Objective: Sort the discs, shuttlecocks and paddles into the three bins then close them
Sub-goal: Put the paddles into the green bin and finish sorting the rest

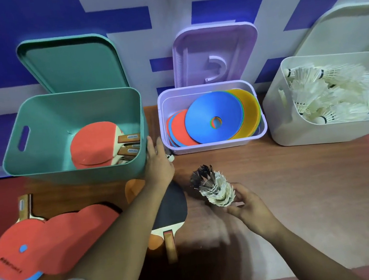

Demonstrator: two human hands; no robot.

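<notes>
The right grip (249,206) clasps the shuttlecock stack (216,190), feathers tilted forward-left; the white bin (280,121) lies forward-right, nearer to it; if the left grip (158,164) holds the loose shuttlecock (170,158) I cannot tell

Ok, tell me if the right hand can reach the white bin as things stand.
Probably yes: the white bin stands open, only bare table lies between it and the right hand, which grips a shuttlecock stack.

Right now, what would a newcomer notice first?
Three open bins along the wall: a teal bin with red paddles at left, a lilac bin of coloured discs centre, a white bin of shuttlecocks at right. In front, the right grip holds a nested stack of shuttlecocks.
</notes>
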